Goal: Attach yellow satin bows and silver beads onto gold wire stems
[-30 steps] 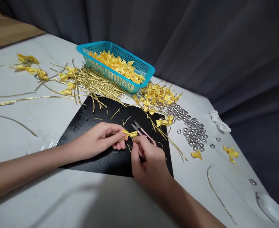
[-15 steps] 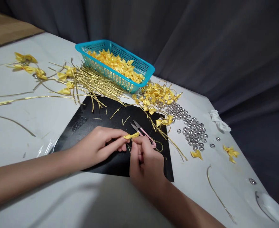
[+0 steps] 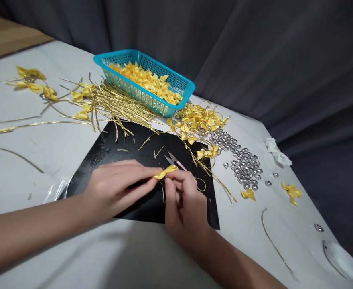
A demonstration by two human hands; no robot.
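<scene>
Over mat (image 3: 148, 209), our left hand (image 3: 116, 182) pinches bow (image 3: 165, 171) by its tip, right hand (image 3: 187, 198) narrow, hold unclear; likely light, soft, best tip-gripped

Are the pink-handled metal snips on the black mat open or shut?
The snips are open: their two blade tips stand apart, the mat showing between them.

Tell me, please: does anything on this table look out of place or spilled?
A few silver pieces lie apart from their main pile, off to the right, as if scattered. Short gold scraps also litter the black mat.
</scene>
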